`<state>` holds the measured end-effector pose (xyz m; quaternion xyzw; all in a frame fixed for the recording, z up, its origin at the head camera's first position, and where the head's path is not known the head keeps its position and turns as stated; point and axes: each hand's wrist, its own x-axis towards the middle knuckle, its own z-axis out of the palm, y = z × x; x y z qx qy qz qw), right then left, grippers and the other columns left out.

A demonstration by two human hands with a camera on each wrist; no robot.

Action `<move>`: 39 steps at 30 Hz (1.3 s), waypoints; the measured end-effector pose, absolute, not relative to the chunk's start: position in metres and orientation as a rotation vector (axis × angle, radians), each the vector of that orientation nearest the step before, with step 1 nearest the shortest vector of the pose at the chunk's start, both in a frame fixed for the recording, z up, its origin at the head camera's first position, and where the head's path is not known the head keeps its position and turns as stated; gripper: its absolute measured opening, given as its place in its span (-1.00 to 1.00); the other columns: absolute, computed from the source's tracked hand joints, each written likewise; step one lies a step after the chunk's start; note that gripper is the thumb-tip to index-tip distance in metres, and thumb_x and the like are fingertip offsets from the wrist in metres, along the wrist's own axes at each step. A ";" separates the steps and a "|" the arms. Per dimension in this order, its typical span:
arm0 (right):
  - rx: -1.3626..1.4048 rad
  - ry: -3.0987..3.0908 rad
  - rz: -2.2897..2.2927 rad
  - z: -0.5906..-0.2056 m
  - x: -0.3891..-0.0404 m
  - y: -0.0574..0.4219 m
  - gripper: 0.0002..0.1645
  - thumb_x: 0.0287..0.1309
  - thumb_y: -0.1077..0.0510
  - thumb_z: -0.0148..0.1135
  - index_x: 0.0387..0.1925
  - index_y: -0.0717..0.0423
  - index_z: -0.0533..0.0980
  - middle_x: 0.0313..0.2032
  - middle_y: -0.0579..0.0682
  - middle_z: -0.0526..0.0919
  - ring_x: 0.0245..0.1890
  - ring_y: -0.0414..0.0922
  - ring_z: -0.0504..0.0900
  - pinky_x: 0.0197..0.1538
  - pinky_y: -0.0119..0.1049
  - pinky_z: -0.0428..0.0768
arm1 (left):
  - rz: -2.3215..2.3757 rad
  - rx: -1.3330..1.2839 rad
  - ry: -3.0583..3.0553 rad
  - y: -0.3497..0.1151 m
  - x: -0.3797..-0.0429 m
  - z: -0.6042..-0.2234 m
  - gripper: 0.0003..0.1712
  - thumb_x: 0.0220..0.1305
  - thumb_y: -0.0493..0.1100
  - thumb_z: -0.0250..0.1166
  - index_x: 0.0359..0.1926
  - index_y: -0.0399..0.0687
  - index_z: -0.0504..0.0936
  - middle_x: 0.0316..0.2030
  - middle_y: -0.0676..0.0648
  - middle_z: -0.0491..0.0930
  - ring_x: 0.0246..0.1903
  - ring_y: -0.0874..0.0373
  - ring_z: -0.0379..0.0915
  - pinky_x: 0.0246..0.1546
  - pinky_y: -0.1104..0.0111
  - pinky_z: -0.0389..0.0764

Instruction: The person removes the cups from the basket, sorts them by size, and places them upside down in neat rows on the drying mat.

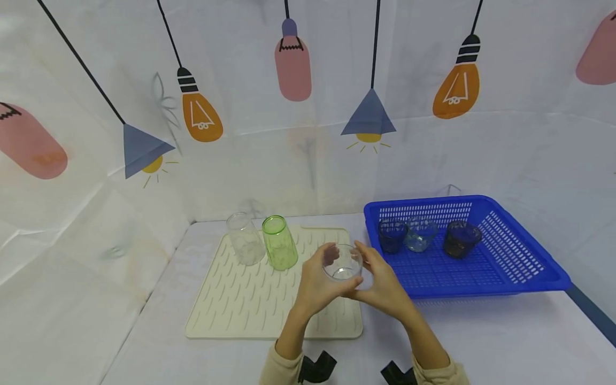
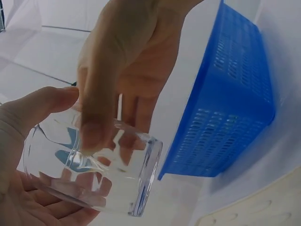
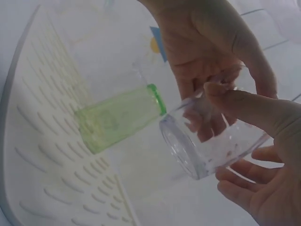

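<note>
Both hands hold a clear drinking glass (image 1: 344,271) between them, raised over the right part of a cream ridged drying mat (image 1: 226,318). The left hand (image 1: 317,280) grips it from the left, with the thumb along its near side. From the other side the right hand (image 1: 386,286) grips it too, and the thumbs come close together in front. In the left wrist view the right thumb lies across the wall of the glass (image 2: 122,186). Behind the hands, a green glass (image 1: 280,243) and a taller clear glass (image 1: 246,240) stand on the mat.
A blue plastic basket (image 1: 486,293) with perforated walls is to the right of the mat. Inside it are a dark blue glass (image 1: 392,235), a clear glass cup (image 1: 420,235) and a dark brown glass (image 1: 461,239). A white sheet with printed lamps hangs behind the table.
</note>
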<state>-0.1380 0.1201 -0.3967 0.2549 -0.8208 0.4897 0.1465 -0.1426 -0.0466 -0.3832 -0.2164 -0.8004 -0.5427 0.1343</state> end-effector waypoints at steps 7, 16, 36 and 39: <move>0.714 -2.440 1.396 -0.396 -0.136 0.129 0.14 -0.28 0.16 0.58 0.31 0.41 0.16 0.13 0.30 0.43 0.11 0.20 0.47 0.14 -0.05 0.48 | -1.507 -0.622 -2.364 -0.055 -0.147 -0.380 -0.14 -0.24 -0.03 0.56 0.10 -0.35 0.45 -0.08 -0.21 0.60 -0.08 0.01 0.55 -0.13 0.18 0.62; 0.749 -2.446 1.429 -0.399 -0.134 0.131 0.14 -0.27 0.16 0.58 0.30 0.43 0.15 0.08 0.30 0.46 0.11 0.20 0.46 0.15 -0.04 0.47 | -1.330 -0.653 -2.450 -0.059 -0.147 -0.374 -0.21 -0.22 0.01 0.53 0.05 -0.30 0.50 -0.14 -0.15 0.63 -0.14 0.05 0.56 -0.17 0.26 0.63; 0.749 -2.482 1.411 -0.403 -0.133 0.132 0.11 -0.25 0.15 0.57 0.29 0.44 0.16 0.08 0.32 0.46 0.11 0.19 0.46 0.14 -0.05 0.48 | -1.295 -0.740 -2.581 -0.066 -0.146 -0.370 -0.14 -0.24 -0.10 0.53 0.15 -0.33 0.44 -0.07 -0.19 0.63 -0.05 -0.04 0.54 -0.07 0.09 0.59; 0.744 -2.485 1.409 -0.404 -0.133 0.133 0.11 -0.25 0.15 0.57 0.29 0.43 0.16 0.07 0.33 0.46 0.11 0.19 0.47 0.13 -0.05 0.49 | -1.294 -0.756 -2.573 -0.067 -0.146 -0.370 -0.14 -0.25 -0.10 0.55 0.14 -0.33 0.45 -0.08 -0.19 0.63 -0.06 -0.03 0.55 -0.06 0.08 0.59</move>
